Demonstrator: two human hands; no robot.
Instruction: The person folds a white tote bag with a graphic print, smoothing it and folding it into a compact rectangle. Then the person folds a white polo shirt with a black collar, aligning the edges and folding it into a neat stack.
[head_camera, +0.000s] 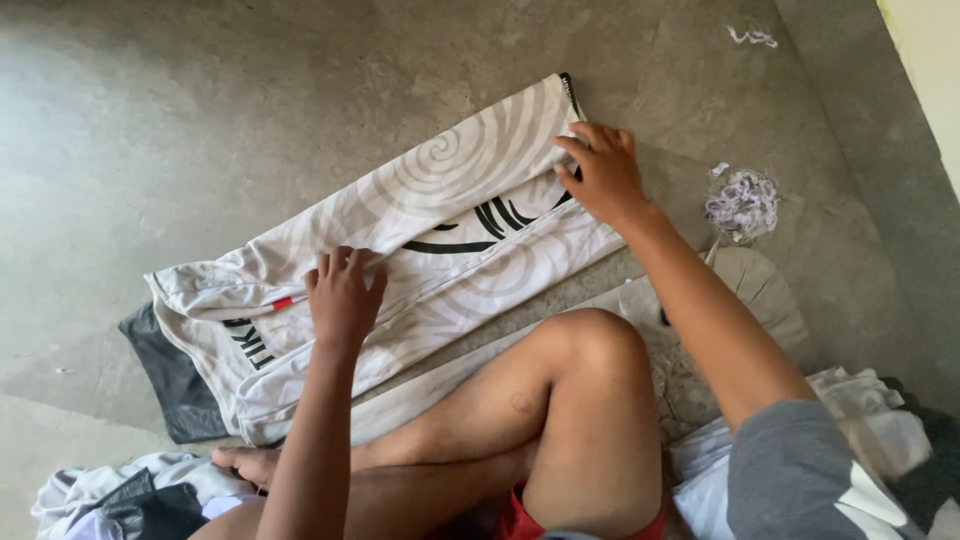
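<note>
A white garment (450, 190) with pale grey swirls and black markings lies folded lengthwise on the concrete floor in front of me. My left hand (343, 296) rests flat on its middle, fingers spread, next to a small red tag (284, 301). My right hand (600, 172) presses down on the garment's far right end, fingers apart, near a black trimmed edge (568, 88). Neither hand grips anything. A dark grey cloth (172, 375) sticks out from under the garment's left end.
My bent legs (560, 420) are crossed in front of me. A tangle of pale threads (741, 203) lies on the floor at the right. Piled clothes sit at lower left (120, 495) and lower right (860, 420). A wall (925, 60) rises at top right.
</note>
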